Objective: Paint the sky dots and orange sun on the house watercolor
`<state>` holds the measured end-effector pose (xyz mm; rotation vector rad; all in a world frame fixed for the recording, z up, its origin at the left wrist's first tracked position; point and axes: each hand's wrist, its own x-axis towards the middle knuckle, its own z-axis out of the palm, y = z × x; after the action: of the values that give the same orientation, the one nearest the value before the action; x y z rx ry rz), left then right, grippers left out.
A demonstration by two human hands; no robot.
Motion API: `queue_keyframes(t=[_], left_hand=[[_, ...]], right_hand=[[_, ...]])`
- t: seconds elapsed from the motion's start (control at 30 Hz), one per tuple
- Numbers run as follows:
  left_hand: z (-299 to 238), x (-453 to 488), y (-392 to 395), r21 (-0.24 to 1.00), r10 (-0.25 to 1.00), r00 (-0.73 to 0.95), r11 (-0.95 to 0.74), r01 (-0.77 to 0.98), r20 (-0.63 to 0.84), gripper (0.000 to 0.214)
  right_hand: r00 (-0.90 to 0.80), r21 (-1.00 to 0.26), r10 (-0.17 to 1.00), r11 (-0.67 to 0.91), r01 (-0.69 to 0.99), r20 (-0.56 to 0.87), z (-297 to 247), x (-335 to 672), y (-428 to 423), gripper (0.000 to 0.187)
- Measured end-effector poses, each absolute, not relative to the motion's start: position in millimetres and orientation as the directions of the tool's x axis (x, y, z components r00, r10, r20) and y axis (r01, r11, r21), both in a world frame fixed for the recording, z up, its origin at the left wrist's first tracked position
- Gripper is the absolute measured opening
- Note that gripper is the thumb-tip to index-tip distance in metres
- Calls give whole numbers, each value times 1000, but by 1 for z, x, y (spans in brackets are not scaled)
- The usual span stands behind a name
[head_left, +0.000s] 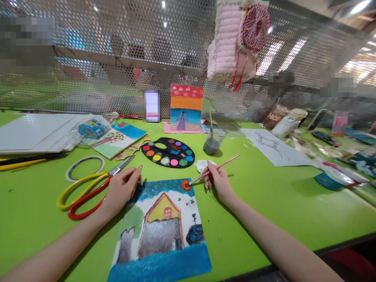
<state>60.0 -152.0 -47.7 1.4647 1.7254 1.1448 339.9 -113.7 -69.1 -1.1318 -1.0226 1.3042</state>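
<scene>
My right hand [217,181] pinches a thin pink paintbrush [225,161]. The brush tip touches or nearly touches the orange sun in the upper right corner of a painting [164,231]. The painting shows a grey and yellow house, a blue sky band and blue along the bottom. Loosely curled, my left hand [125,190] rests by the painting's upper left corner, with nothing visible in it. Scissors [85,196] with yellow and red handles lie beside and partly behind that hand. A crumpled white tissue [202,165] sits behind my right hand.
Beyond the painting are a black paint palette [152,159] and a cup of dark water [212,147] with a green brush. A tape roll [69,172], canvases [38,131] and a plastic bottle [94,127] lie left. A sketch sheet [279,152] and blue tub [330,180] are right.
</scene>
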Motion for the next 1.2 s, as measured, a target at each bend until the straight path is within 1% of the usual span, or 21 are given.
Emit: queue_keyframes(t=[0.1, 0.3, 0.5, 0.7, 0.93, 1.1, 1.2], left_hand=[[-48, 60, -152, 885, 973, -208, 6, 466, 103, 41], [-49, 60, -151, 870, 970, -198, -28, 493, 143, 40], [-49, 58, -151, 870, 973, -196, -12, 492, 124, 41], [-44, 61, -151, 855, 967, -211, -10, 519, 140, 42], [-47, 59, -151, 858, 966, -208, -29, 513, 157, 42], [-47, 59, -152, 852, 965, -208, -28, 522, 159, 42], [-46, 59, -153, 853, 966, -204, -32, 521, 160, 43]], right_hand=[[53, -981, 998, -35, -189, -45, -67, 344, -112, 48], [-24, -984, 999, -43, -172, -40, -67, 340, -114, 47], [52, -982, 999, 25, -188, 16, -67, 349, -114, 44], [-37, -979, 999, -20, -202, -13, -66, 341, -117, 46], [21, -969, 1000, -16, -248, -22, -65, 347, -114, 42], [-14, -977, 999, -52, -208, -51, -62, 343, -117, 43], [6, -982, 999, -48, -181, -50, -62, 342, -118, 43]])
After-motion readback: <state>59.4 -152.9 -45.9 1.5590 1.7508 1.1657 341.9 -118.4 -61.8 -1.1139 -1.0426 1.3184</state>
